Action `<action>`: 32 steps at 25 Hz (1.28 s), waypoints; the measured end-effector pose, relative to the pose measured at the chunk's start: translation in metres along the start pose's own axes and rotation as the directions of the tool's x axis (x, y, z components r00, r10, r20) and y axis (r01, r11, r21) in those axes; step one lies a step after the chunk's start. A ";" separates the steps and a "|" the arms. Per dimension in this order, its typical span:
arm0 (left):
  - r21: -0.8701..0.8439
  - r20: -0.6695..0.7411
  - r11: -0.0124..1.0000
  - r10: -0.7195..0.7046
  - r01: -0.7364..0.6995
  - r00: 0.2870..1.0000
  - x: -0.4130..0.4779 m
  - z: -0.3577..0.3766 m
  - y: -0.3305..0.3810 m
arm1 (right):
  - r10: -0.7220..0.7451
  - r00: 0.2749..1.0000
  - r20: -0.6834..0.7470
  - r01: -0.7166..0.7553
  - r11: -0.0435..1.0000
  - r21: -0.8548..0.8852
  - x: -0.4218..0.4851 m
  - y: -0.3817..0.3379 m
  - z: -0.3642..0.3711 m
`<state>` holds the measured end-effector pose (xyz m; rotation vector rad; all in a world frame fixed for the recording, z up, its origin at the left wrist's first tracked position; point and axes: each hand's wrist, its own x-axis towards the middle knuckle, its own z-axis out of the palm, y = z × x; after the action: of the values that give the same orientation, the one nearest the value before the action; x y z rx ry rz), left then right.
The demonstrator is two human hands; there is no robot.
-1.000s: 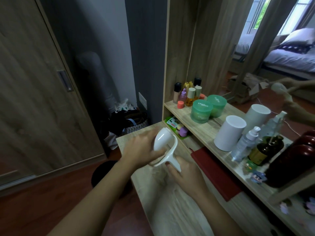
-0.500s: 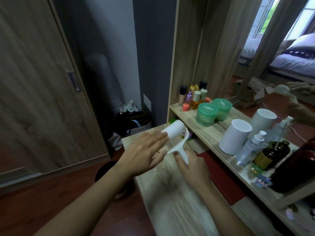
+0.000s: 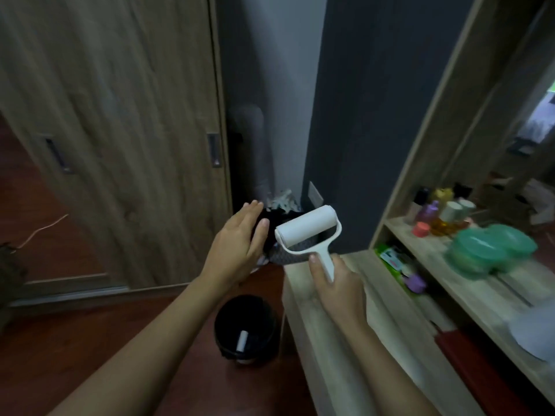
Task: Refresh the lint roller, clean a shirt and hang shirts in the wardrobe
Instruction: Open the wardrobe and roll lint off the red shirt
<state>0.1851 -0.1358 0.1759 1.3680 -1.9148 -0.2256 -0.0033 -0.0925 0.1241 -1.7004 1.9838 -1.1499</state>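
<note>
A white lint roller [image 3: 306, 229] is held upright by its handle in my right hand [image 3: 339, 286], above the left end of the wooden dresser top [image 3: 324, 340]. Its roll points up and to the left. My left hand [image 3: 237, 244] hovers just left of the roll with flat, spread fingers, holding nothing and not touching it. The wooden wardrobe door [image 3: 126, 130] with a metal recessed handle [image 3: 213, 150] stands shut at the left. No shirt is identifiable in view.
A black waste bin [image 3: 246, 328] with a white rolled scrap inside stands on the red-brown floor beside the dresser. A dark basket of clothes [image 3: 282, 232] sits in the corner behind the roller. Bottles [image 3: 438, 211] and green jars [image 3: 492, 247] crowd the shelf at right.
My left hand has come off the roll and moved left, open. My right hand has lifted the roller up and away from the dresser top. The view has swung left and down.
</note>
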 end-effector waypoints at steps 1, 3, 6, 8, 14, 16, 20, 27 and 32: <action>0.018 0.006 1.000 -0.006 0.006 1.000 0.008 -0.012 -0.023 | 0.013 1.000 0.007 -0.013 1.000 -0.002 0.008 -0.015 0.019; 0.062 0.031 0.998 0.003 -0.005 1.000 0.025 -0.033 -0.066 | 0.040 0.999 0.006 -0.040 0.999 0.001 0.021 -0.044 0.054; 0.126 0.043 0.991 0.029 -0.034 0.999 0.051 -0.064 -0.126 | 0.047 0.999 -0.009 -0.047 0.999 0.013 0.041 -0.084 0.102; 0.177 0.050 0.981 0.068 -0.076 0.996 0.069 -0.081 -0.165 | 0.038 0.999 -0.024 -0.037 0.999 0.030 0.052 -0.110 0.129; 0.297 0.076 0.946 0.113 -0.131 0.991 0.122 -0.094 -0.247 | 0.063 0.998 -0.028 -0.060 0.995 0.074 0.106 -0.144 0.184; 0.339 0.136 0.926 0.125 -0.164 0.983 0.152 -0.085 -0.270 | 0.069 0.996 -0.052 -0.065 0.995 0.078 0.138 -0.149 0.199; 0.408 0.278 0.855 0.217 -0.320 0.936 0.228 -0.050 -0.307 | 0.086 0.992 -0.093 -0.079 0.994 0.071 0.210 -0.143 0.229; 0.462 0.521 0.684 0.306 -0.565 0.797 0.359 0.009 -0.368 | 0.145 0.981 -0.129 -0.135 0.988 0.079 0.343 -0.136 0.284; 0.391 0.685 0.545 0.365 -0.742 0.630 0.415 0.043 -0.404 | 0.140 0.981 -0.135 -0.134 0.990 0.054 0.388 -0.135 0.297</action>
<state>0.3967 -0.6746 0.1250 0.9846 -3.0299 0.5239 0.1861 -0.5627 0.1365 -1.4732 2.1031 -1.2837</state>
